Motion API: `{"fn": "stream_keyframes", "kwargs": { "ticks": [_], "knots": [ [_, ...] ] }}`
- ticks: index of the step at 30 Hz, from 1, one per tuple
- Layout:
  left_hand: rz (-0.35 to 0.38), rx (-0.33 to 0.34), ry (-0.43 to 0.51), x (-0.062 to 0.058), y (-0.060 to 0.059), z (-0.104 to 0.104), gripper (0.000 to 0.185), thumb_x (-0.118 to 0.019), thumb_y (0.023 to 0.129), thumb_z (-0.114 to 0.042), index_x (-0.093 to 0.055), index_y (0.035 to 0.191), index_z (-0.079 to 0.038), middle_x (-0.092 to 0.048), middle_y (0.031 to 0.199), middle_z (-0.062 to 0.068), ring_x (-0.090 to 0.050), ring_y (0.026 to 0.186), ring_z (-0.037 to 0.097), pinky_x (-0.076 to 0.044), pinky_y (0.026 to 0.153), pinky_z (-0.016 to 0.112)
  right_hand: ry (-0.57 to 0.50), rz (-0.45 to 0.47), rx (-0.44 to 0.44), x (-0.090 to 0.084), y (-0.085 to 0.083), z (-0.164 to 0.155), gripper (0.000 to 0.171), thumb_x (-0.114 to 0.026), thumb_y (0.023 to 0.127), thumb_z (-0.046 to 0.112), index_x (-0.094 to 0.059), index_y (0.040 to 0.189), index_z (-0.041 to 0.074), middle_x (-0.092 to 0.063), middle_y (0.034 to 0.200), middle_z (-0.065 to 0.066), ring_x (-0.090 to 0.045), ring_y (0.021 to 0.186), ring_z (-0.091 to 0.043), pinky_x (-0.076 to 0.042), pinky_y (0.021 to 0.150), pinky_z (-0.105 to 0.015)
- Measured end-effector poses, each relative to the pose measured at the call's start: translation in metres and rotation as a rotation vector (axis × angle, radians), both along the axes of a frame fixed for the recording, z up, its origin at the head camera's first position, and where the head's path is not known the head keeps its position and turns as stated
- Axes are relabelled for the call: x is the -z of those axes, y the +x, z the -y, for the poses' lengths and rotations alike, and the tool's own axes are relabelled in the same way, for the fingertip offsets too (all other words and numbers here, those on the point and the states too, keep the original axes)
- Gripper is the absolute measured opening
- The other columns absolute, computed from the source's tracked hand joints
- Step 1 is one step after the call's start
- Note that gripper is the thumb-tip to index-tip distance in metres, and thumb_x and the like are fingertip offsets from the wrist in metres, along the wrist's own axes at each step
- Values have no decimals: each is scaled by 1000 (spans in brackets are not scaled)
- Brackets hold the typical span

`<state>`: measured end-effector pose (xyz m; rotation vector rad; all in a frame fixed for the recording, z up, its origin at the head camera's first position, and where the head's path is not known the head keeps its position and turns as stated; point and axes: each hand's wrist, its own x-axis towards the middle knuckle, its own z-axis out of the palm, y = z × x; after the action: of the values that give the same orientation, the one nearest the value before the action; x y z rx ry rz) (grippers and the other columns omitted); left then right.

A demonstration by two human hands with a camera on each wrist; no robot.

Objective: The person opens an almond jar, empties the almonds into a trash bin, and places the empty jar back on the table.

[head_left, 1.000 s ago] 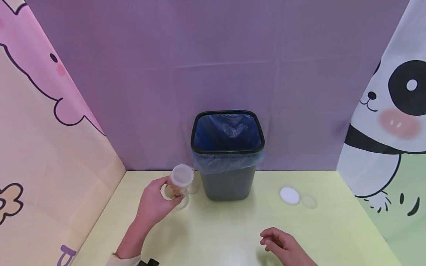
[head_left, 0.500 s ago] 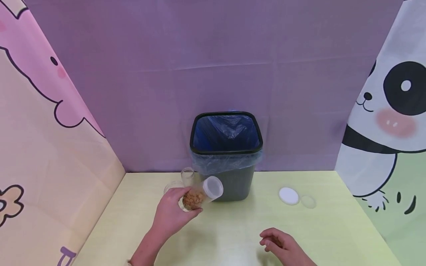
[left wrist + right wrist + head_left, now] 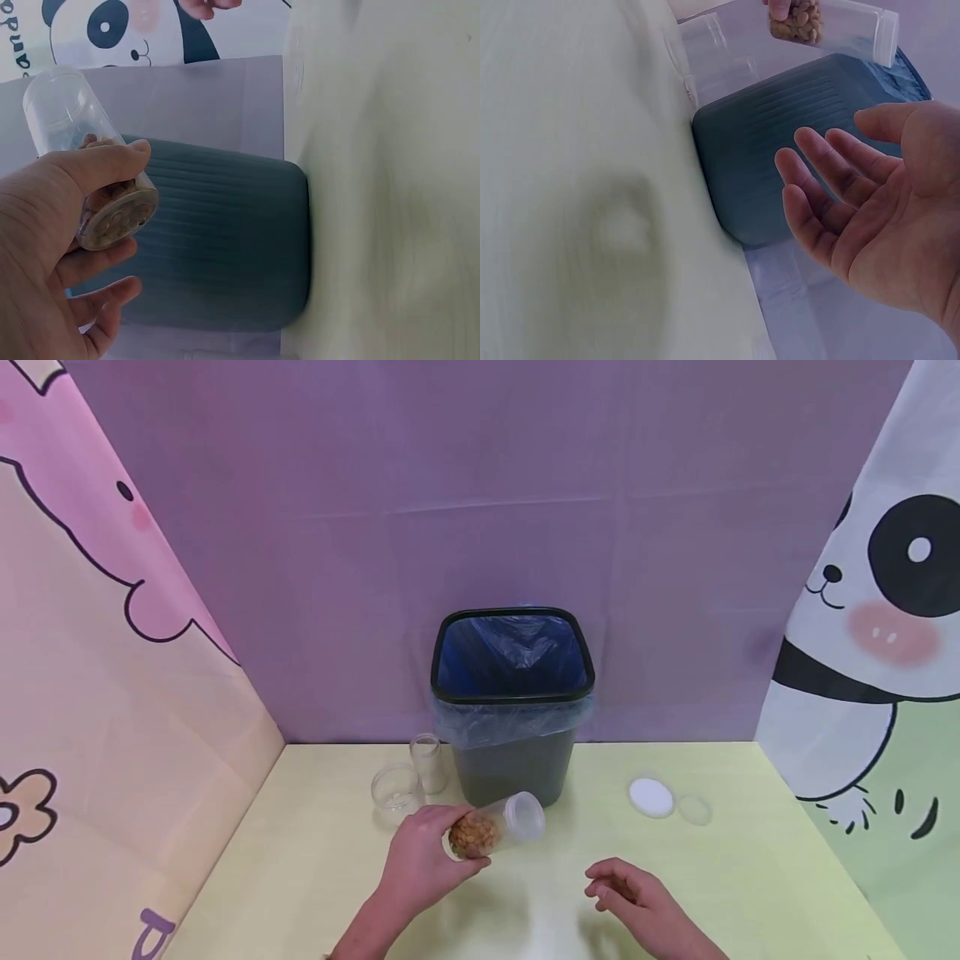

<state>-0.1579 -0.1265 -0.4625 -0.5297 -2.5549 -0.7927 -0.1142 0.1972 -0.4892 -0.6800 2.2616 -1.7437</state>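
Observation:
My left hand (image 3: 423, 860) grips a clear plastic jar (image 3: 495, 829) with brown nuts at its bottom and a clear lid, held tilted on its side above the yellow-green table (image 3: 300, 877) in front of the bin. In the left wrist view the jar (image 3: 90, 169) sits between thumb and fingers. My right hand (image 3: 626, 897) hovers over the table to the right of the jar with relaxed, spread fingers (image 3: 832, 180), holding nothing. The jar (image 3: 829, 22) shows at the top of the right wrist view.
A dark grey bin (image 3: 513, 702) with a blue liner stands at the back middle. Two empty clear containers (image 3: 408, 777) stand left of it. A white lid (image 3: 651, 797) and a clear lid (image 3: 695, 812) lie at the right. Cloth walls surround the table.
My left hand has carried the jar from beside the empty containers rightward and toward me, tipping it onto its side. The right hand has barely moved.

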Motion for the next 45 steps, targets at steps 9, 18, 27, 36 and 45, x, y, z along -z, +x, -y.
{"fn": "stream_keyframes", "kwargs": {
  "ticks": [9, 18, 27, 36, 45],
  "knots": [
    [-82, 22, -32, 5, 0, -7, 57, -92, 55, -41, -72, 104, -22, -70, 97, -11, -62, 90, 10, -52, 77, 33, -29, -65, 45, -9, -10, 13, 20, -53, 100, 10, -58, 117, 0, -64, 103, -10, -65, 91, -16, -52, 83, -29],
    [-61, 42, -19, 9, 3, -15, 57, -92, 54, -40, -72, 104, -22, -70, 98, -11, -63, 91, 10, -51, 77, 34, 25, -78, 142, -14, -18, 24, 17, -57, 99, 12, -60, 114, 6, -66, 101, -4, -65, 92, -14, -52, 84, -28],
    [-111, 28, -6, 19, 10, -29, 59, -93, 51, -37, -73, 104, -21, -71, 98, -10, -65, 88, 10, -50, 71, 36, 2, -216, 317, -21, -18, 34, 16, -58, 96, 5, -67, 105, 15, -67, 100, 4, -63, 87, -13, -50, 73, -27],
    [-154, -17, -50, 33, 23, -46, 59, -92, 51, -39, -72, 102, -17, -71, 96, -8, -65, 84, 12, -47, 67, 32, 16, -229, 427, -26, -8, 43, 32, -83, 76, 15, -67, 104, 19, -67, 98, 9, -62, 89, -16, -50, 70, -30],
    [-172, 0, -28, 42, 32, -49, 61, -94, 51, -40, -71, 103, -18, -68, 97, -10, -63, 88, 11, -49, 70, 33, 51, -160, 503, -21, -1, 46, 39, -89, 69, 25, -68, 101, 18, -65, 91, 10, -60, 87, -11, -50, 70, -31]
  ]
}}
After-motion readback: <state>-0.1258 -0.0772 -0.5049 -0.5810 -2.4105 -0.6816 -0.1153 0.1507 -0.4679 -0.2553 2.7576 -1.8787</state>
